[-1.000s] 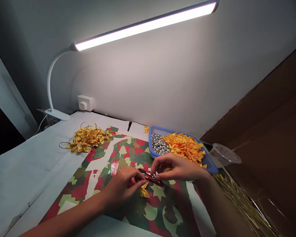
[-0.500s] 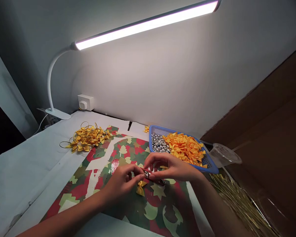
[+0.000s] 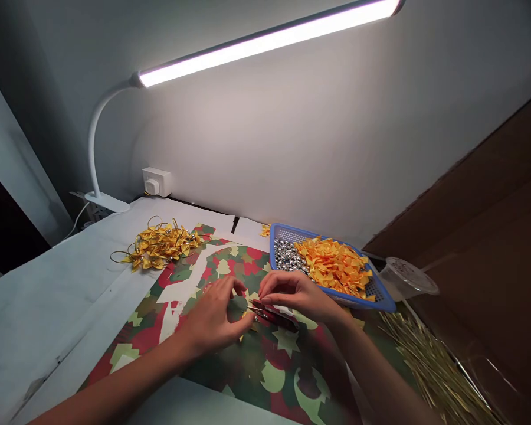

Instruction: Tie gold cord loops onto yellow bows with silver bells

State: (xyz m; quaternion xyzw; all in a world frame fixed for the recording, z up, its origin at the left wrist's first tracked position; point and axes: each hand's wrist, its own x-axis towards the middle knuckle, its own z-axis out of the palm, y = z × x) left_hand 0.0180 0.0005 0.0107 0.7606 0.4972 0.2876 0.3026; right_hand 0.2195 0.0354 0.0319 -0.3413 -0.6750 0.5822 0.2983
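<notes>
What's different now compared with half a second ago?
The left hand has opened, its fingers lifting away from the thumb; whether it let anything go is unclear. The yellow bow is now mostly hidden. The right hand stays by the red tool. The blue basket, pile of bows and lamp stayed put.

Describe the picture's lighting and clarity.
In the head view, the lamp bar blows out to white, the wall below it glows, and the brown panel at right is dim; also in the head view, fine detail between the hands is hard to make out.
</notes>
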